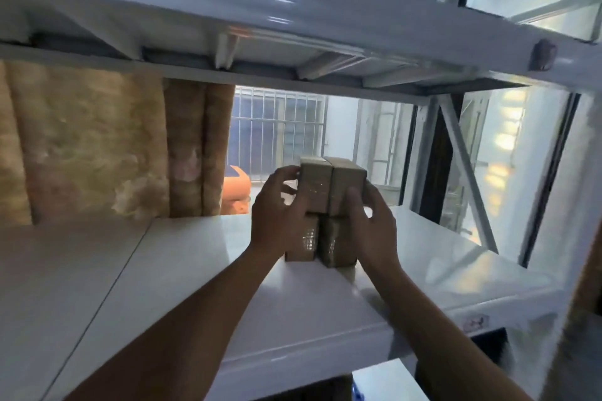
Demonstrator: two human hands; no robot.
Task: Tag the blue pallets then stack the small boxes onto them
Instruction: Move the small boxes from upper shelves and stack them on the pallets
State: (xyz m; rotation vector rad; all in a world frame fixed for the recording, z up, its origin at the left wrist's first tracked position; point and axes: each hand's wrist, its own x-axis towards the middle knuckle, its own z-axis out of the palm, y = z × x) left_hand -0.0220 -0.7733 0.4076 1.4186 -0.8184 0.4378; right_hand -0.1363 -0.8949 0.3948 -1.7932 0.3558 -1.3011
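Small brown cardboard boxes stand in a two-high stack on a white metal shelf [182, 270]. My left hand [277, 221] grips the upper left box [315, 187] from its left side. My right hand [374, 228] grips the upper right box [347, 187] from its right side. The two upper boxes are pressed together between my hands. Under them the lower boxes [325, 244] rest on the shelf, partly hidden by my hands. No blue pallet is in view.
Large wrapped brown bundles [91, 146] fill the shelf's left back. An orange object [237, 192] sits behind them. The upper shelf [293, 26] hangs close overhead. A diagonal brace [465, 166] and upright stand at the right, with barred windows behind.
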